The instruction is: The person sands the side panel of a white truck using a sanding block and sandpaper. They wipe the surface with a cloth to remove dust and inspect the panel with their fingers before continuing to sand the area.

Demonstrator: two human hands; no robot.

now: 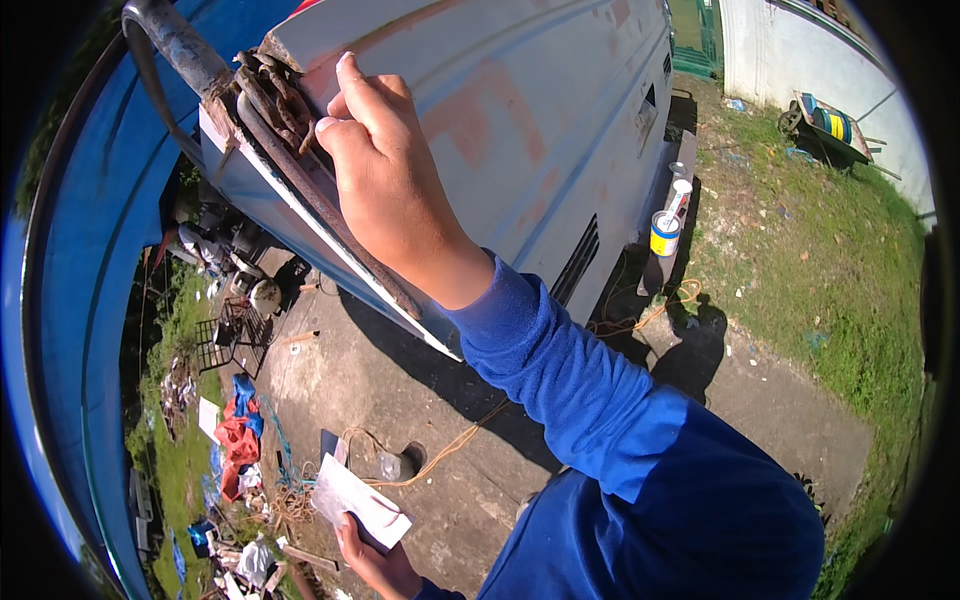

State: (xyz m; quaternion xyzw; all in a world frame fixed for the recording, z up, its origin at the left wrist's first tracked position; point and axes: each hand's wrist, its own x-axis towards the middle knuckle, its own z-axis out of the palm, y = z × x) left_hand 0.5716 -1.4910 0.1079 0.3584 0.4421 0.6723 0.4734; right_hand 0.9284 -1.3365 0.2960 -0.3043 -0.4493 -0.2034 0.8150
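Note:
My right hand (385, 185) is raised against the white vehicle body panel (480, 90), near its top edge. Its fingers are curled with the thumb drawn in, and whatever they may hold is hidden. Beside it, along the panel's edge, is a bundle of rusty metal rods (275, 100). Low on the left, my left hand (378, 565) grips a white folded sheet (360, 505) whose underside looks dark. Pinkish patches (485, 115) mark the panel's worn surface.
A blue curved wall (85, 260) rises at the left. Orange cord (450, 450) crosses the concrete below. Red and blue cloths (238, 440) lie among scattered debris. Paint cans (665, 235) stand beside the vehicle; a wheelbarrow (830, 135) sits on grass by a white wall.

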